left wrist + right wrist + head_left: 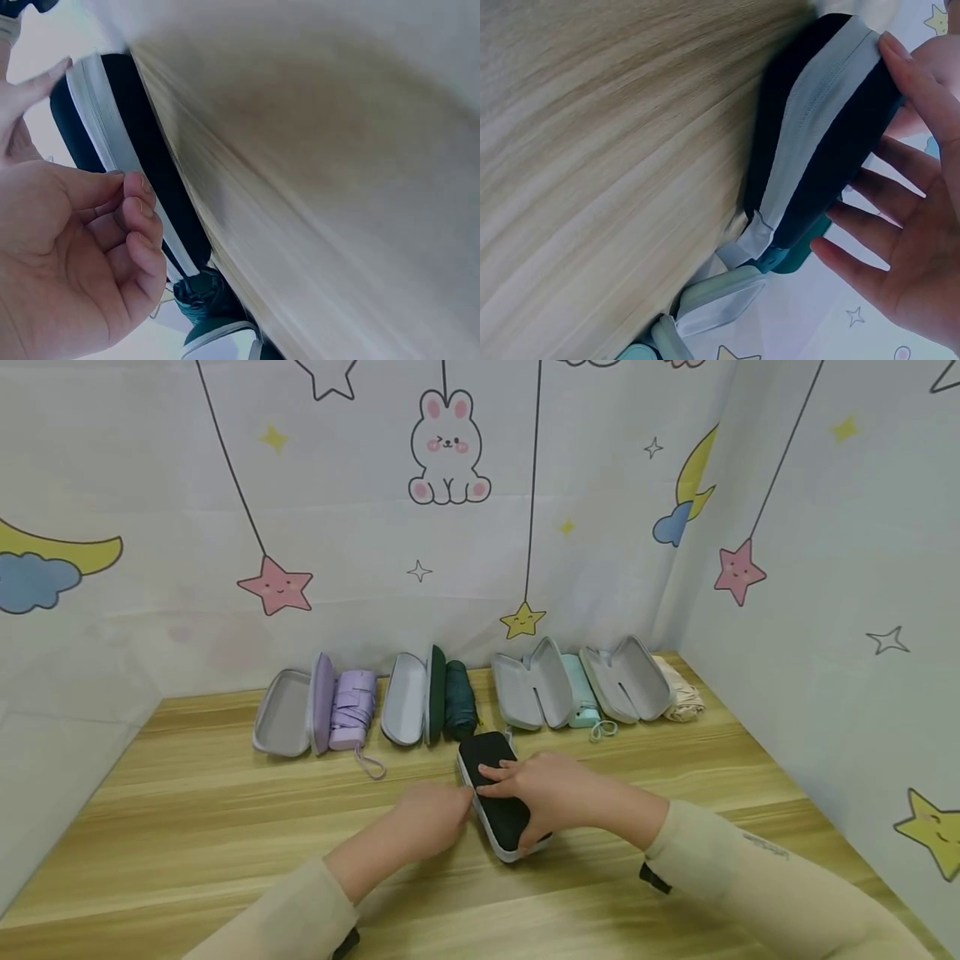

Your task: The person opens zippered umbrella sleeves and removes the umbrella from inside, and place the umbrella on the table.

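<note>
A black zip case [491,752] with a pale grey zip band lies closed on the wooden table. My right hand [551,789] holds it from above: the fingers spread over the lid and the thumb [892,49] bears on the edge at its near end. At the case's left side is my left hand [427,818]. In the left wrist view its thumb and forefinger meet in a pinch at the zip band [112,124], the other fingers curled. The zipper pull itself is hidden by the fingertips.
Along the back stand open hard cases: purple [322,702], dark green [435,693] and two pale grey ones [517,693]. Beside them lie folded umbrellas: purple [352,710], dark green [459,697], mint [581,693] and beige [681,693]. Printed curtains [360,535] border the table.
</note>
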